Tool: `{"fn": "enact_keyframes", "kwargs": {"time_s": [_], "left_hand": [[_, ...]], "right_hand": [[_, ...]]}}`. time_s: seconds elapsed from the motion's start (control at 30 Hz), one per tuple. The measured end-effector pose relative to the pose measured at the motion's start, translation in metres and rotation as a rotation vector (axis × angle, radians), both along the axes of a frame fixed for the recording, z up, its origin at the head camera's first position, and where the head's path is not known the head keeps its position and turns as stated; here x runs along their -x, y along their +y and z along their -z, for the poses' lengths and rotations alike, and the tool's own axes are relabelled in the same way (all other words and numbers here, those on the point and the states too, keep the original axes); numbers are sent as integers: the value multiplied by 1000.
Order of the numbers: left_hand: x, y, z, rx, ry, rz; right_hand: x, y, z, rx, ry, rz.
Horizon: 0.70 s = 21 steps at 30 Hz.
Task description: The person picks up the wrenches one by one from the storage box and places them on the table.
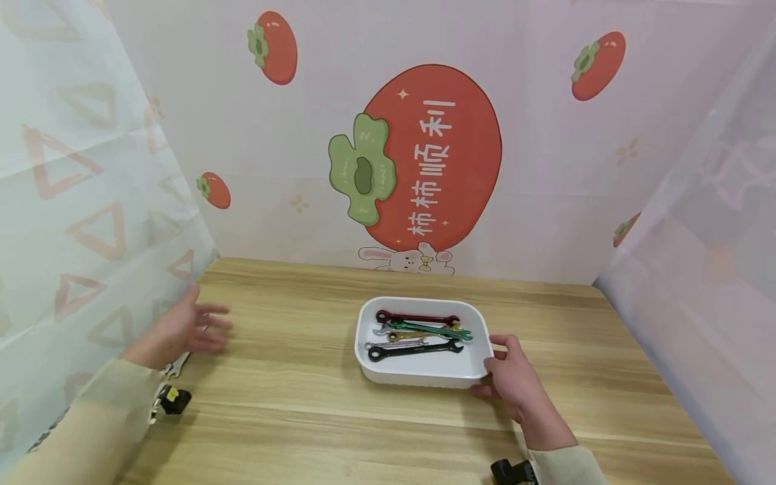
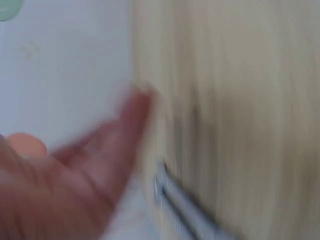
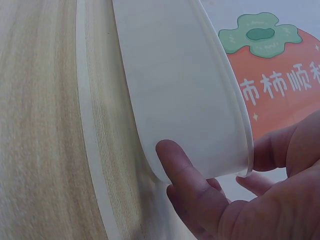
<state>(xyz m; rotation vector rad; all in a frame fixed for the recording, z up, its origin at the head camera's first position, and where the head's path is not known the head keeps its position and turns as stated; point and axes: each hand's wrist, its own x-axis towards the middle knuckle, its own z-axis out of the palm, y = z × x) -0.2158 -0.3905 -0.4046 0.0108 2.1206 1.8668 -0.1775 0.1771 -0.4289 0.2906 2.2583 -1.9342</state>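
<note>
A white plastic tray (image 1: 418, 378) holds several wrenches, among them a dark red wrench (image 1: 418, 318), a green wrench (image 1: 433, 329) and a black wrench (image 1: 415, 350). My right hand (image 1: 515, 377) grips the tray's right end; in the right wrist view one finger lies against the outer wall (image 3: 185, 90) and the thumb is at the rim. At the far left my left hand (image 1: 188, 327) is raised with its fingers extended, holding nothing and blurred. Below it a silver wrench (image 1: 177, 364) shows partly, the rest hidden behind the wrist and sleeve; the left wrist view shows it blurred (image 2: 187, 205).
The wooden table (image 1: 291, 431) is bounded by a patterned cloth back wall (image 1: 545, 222) with persimmon prints. Cloth side walls stand at the left (image 1: 139, 222) and right (image 1: 697, 269), the left one close to my left arm.
</note>
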Motion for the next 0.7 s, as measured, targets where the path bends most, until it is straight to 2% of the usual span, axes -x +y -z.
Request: {"fn": "enact_keyframes", "kwargs": {"time_s": [0.1,0.17,0.2,0.3,0.5,0.57,0.7], "left_hand": [[10,23,-6,-336,172,325],[17,44,-10,-451,247,525],[19,58,-12,-468,272,586],[24,102,-17,-380,333,656],[29,189,-22,-103,409,710],[30,212,-22,-15,406,740],[34,249,-20,96,328,770]], "right_hand": [[0,1,0,6,3,3],[-1,1,1,8,4,4],[-1,1,1,8,4,5],[-1,1,0,5,2,9],[1,2,3,-6,2,13],[1,2,4,-10,1,17],[3,3,3,-10,-4,18]]}}
